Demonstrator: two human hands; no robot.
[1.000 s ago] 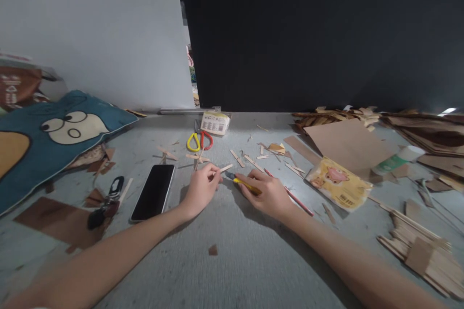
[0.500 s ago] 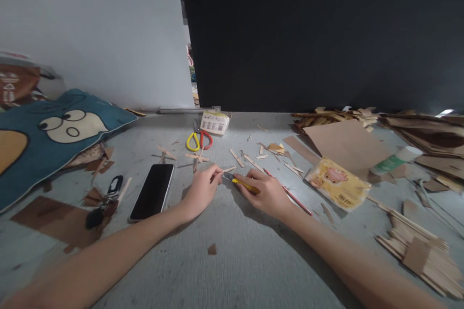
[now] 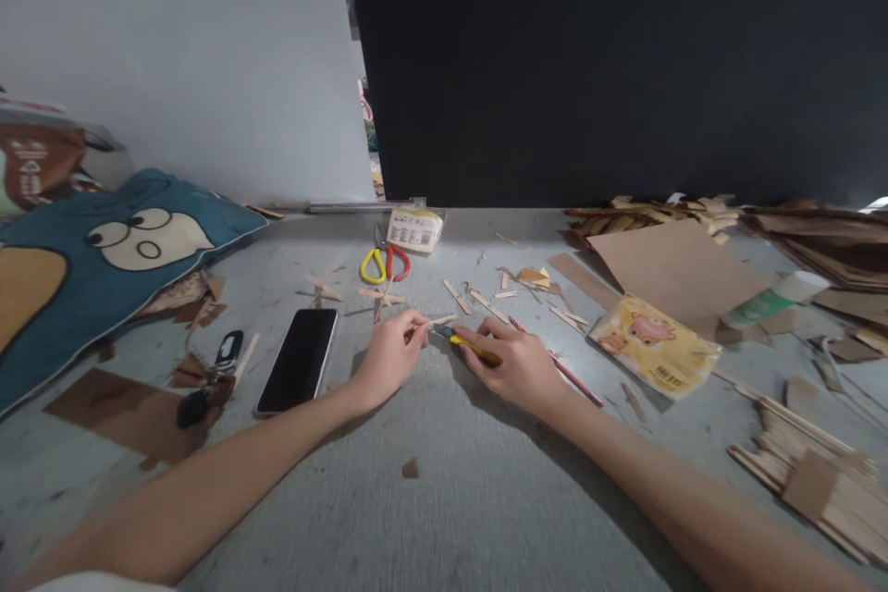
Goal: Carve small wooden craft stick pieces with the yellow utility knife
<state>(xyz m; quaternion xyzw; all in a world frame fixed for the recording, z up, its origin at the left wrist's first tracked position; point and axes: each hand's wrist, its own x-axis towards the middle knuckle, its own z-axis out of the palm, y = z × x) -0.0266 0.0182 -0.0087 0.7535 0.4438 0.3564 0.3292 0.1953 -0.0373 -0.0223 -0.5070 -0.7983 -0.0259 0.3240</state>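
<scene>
Between the thumb and fingers of my left hand (image 3: 389,356) is one end of a thin wooden stick (image 3: 442,320), which points to the right. My right hand (image 3: 517,361) is wrapped round a yellow utility knife (image 3: 475,351). The knife's grey blade end (image 3: 442,331) points left, close beneath the stick; whether it touches the wood I cannot tell. A red pencil (image 3: 574,378) lies beside my right hand, partly hidden by it. Just beyond my hands are several loose wooden sticks (image 3: 489,306) and a small crossed-stick piece (image 3: 381,296).
A phone (image 3: 298,361) and keys (image 3: 201,398) lie left. Scissors (image 3: 385,265) and a white packet (image 3: 414,229) stand at the back. On the right are a yellow packet (image 3: 656,347), a glue stick (image 3: 773,300), cardboard (image 3: 676,273) and stacked sticks (image 3: 815,472). A blue cushion (image 3: 139,268) sits far left.
The view has shifted slightly, so things on the table appear a little to the right. Both hands keep their grips on the stick and the knife, with hardly any movement.
</scene>
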